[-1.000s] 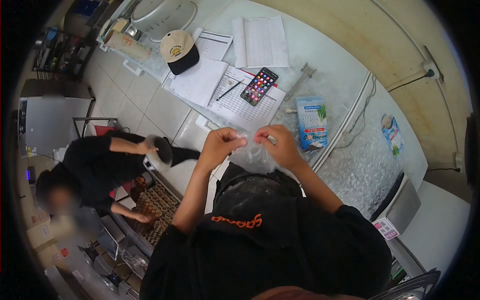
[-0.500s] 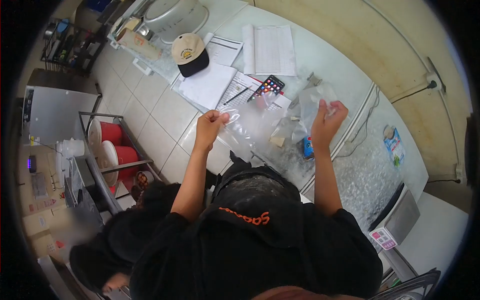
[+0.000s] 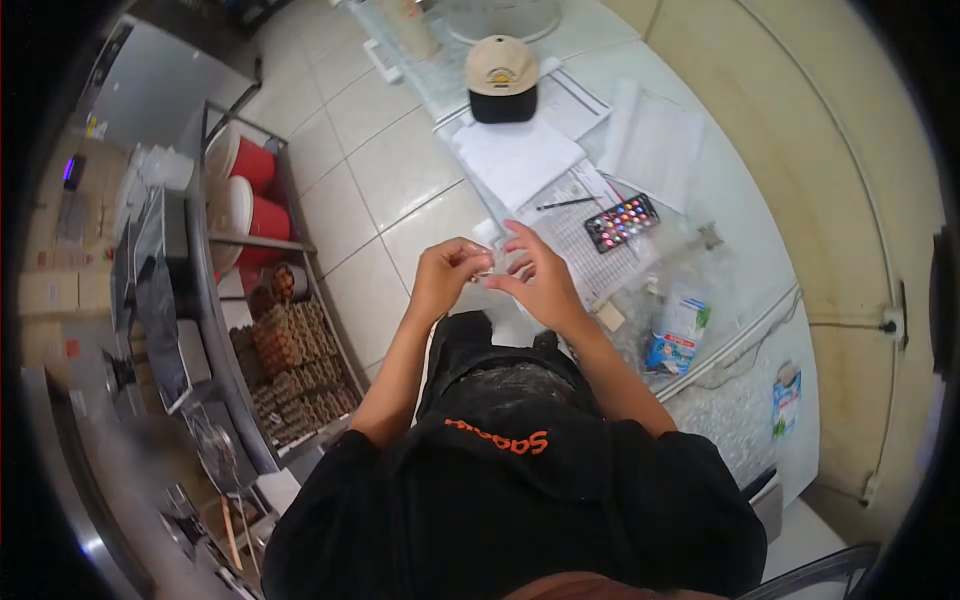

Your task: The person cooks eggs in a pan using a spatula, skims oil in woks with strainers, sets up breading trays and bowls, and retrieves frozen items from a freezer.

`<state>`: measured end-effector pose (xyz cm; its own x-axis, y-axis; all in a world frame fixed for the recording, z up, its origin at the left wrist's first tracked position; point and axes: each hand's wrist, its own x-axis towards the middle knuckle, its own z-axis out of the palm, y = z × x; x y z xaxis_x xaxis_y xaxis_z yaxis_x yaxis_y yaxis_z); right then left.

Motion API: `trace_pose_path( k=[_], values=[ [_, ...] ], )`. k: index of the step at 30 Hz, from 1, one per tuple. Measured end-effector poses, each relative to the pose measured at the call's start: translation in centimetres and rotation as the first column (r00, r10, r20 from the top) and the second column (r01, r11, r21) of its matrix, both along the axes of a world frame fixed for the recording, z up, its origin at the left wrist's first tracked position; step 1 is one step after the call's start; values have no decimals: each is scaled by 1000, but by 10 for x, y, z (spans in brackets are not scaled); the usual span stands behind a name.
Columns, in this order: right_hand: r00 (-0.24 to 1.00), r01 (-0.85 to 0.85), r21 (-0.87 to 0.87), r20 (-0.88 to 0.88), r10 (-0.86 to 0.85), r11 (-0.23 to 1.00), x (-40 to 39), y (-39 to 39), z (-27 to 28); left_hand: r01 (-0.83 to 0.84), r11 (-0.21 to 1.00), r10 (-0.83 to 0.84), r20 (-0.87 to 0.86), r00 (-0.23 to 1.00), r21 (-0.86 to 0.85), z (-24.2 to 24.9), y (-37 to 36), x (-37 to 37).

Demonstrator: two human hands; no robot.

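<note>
My left hand (image 3: 445,275) and my right hand (image 3: 542,282) meet in front of my chest, fingertips almost touching. Both pinch a small piece of thin clear plastic (image 3: 490,270), which is bunched between them and hard to make out. The other fingers of my right hand are spread. Just beyond my hands lies the edge of a counter (image 3: 720,170). A blue and white glove box (image 3: 680,330) lies on the counter to the right of my right hand.
On the counter are a beige and black cap (image 3: 500,75), loose papers (image 3: 520,160), a pen (image 3: 565,203) and a phone (image 3: 620,222) with a lit screen. A metal rack at left holds red buckets (image 3: 255,190) and egg trays (image 3: 295,370).
My hands held the clear plastic stretched wide apart; they have now come together with it bunched small. The view has swung left, and the person crouching by the rack is gone from view.
</note>
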<state>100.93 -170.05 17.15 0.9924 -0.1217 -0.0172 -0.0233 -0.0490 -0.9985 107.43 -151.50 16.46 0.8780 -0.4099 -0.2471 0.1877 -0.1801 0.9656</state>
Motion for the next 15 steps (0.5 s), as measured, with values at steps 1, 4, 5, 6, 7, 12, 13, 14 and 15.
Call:
trace_pose_path(
  k=[1,4,5,6,7,12,13,14,15],
  values=[
    [996,-84,-28,-2,84,996,11,16,4,-28,1000,28,-8,1000,-5,1,10,0],
    [975,-221,-86,-17,220,972,45,45,-8,-70,996,63,-105,992,-63,6,42,14],
    [971,-241,-99,-30,239,966,57,56,-14,-94,993,86,-109,990,-70,3,58,22],
    [965,-261,-102,-35,259,960,70,66,-17,-97,993,87,-138,987,-68,-2,74,32],
    [964,-265,-95,-66,259,960,83,76,-18,-97,993,85,-169,982,-66,-7,90,41],
    [974,-225,-189,-38,221,956,152,158,-36,-302,953,301,-138,943,15,-56,164,87],
    [980,-197,-239,-19,199,951,166,174,-35,-325,946,322,-147,935,6,-61,180,95],
    [985,-164,-287,7,174,944,181,191,-34,-399,914,405,-157,901,67,-64,197,104],
    [981,-182,-298,5,193,937,193,208,-35,-468,874,484,-164,860,127,-64,212,112]
  ],
)
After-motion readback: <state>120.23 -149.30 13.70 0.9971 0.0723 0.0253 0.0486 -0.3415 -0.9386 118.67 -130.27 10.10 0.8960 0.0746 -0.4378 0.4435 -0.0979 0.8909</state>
